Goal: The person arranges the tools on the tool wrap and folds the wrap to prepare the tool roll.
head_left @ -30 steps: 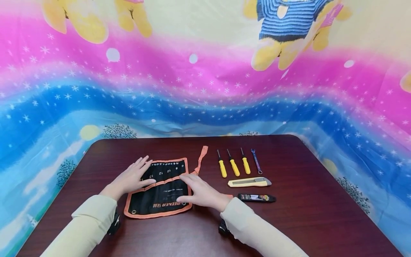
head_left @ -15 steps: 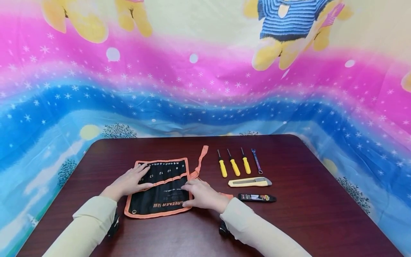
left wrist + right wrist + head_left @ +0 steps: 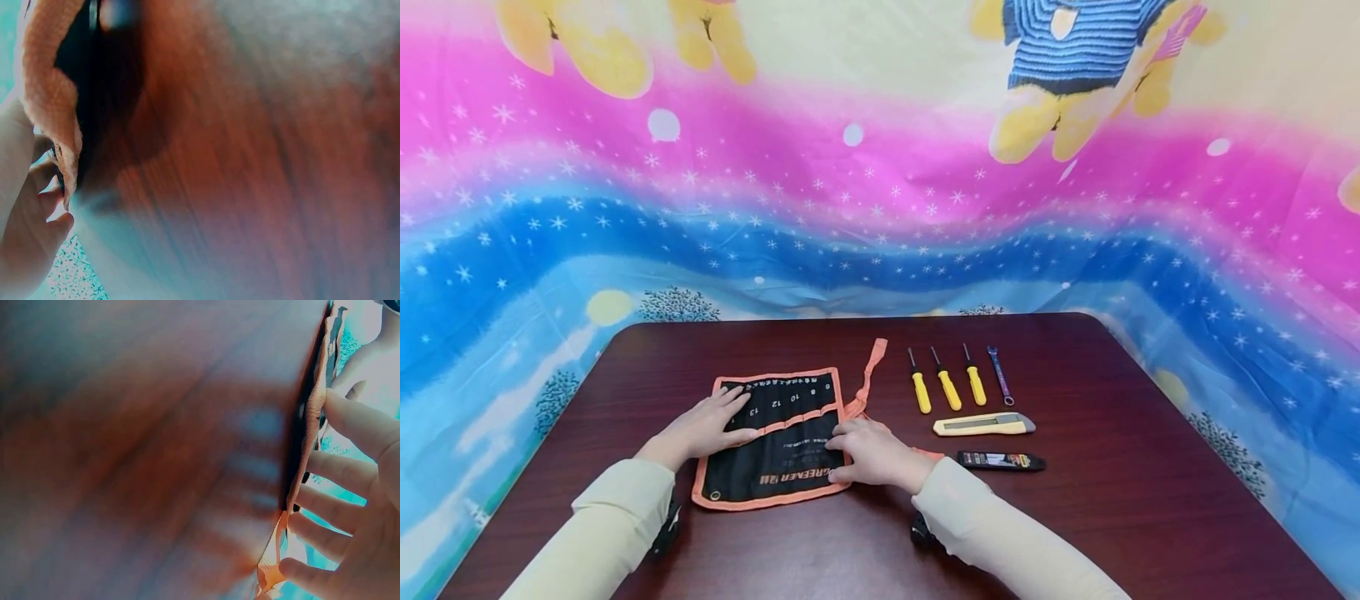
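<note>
A black tool pouch with orange trim (image 3: 775,462) lies unrolled on the table, its numbered pockets showing in the head view. My left hand (image 3: 700,425) rests on its left side, fingers extended toward the pockets. At the pouch's right edge is my right hand (image 3: 876,454), thumb and fingertips touching the border. In the right wrist view, the fingers of the right hand (image 3: 362,506) are spread along the orange trim (image 3: 310,434). The left wrist view shows part of the left hand (image 3: 31,231) beside the trim (image 3: 53,103). Neither hand grips anything.
Right of the pouch lie three yellow-handled screwdrivers (image 3: 950,392) and a combination wrench (image 3: 1001,379). Nearer are a pale yellow utility knife (image 3: 973,426) and a slim black labelled case (image 3: 1000,461). An orange strap (image 3: 871,375) trails from the pouch's right side. A printed cloth (image 3: 850,217) hangs behind.
My right hand has shifted slightly right, from over the pouch to its right border, uncovering more of the lettering. The left hand has settled slightly lower on the pouch.
</note>
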`<state>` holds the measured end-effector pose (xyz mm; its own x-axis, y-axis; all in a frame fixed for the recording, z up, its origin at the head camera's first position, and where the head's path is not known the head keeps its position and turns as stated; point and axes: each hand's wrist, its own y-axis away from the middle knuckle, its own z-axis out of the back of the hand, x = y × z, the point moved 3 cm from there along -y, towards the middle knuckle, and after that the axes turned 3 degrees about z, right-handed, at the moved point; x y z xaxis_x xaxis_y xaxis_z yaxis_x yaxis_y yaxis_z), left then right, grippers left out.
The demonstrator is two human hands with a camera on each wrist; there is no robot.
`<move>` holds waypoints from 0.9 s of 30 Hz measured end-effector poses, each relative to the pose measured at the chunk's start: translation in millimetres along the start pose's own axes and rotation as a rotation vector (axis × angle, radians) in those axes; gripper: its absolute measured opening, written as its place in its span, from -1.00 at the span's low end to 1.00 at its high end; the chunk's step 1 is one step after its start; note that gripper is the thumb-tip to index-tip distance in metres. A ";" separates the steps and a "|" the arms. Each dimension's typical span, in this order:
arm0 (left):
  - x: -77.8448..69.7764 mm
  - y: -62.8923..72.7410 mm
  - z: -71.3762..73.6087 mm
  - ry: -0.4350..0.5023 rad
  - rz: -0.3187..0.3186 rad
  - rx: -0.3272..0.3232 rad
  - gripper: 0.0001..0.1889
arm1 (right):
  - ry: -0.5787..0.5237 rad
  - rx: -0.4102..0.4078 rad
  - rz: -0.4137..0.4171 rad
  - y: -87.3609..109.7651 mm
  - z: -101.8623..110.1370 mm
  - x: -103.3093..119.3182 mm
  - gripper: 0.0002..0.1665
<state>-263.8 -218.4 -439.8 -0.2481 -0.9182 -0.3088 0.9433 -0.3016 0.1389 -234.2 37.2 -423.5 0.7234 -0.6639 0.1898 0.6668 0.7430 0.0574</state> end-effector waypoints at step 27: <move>-1.6 24.7 8.6 -0.122 0.013 -0.064 -0.21 | -0.058 0.004 -0.041 -16.8 2.2 -17.3 -0.30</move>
<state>-242.0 -226.5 -427.8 -0.2574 -0.9475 -0.1896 0.9577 -0.2762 0.0804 -258.3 36.3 -425.6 0.6840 -0.6877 0.2433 0.6948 0.7158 0.0700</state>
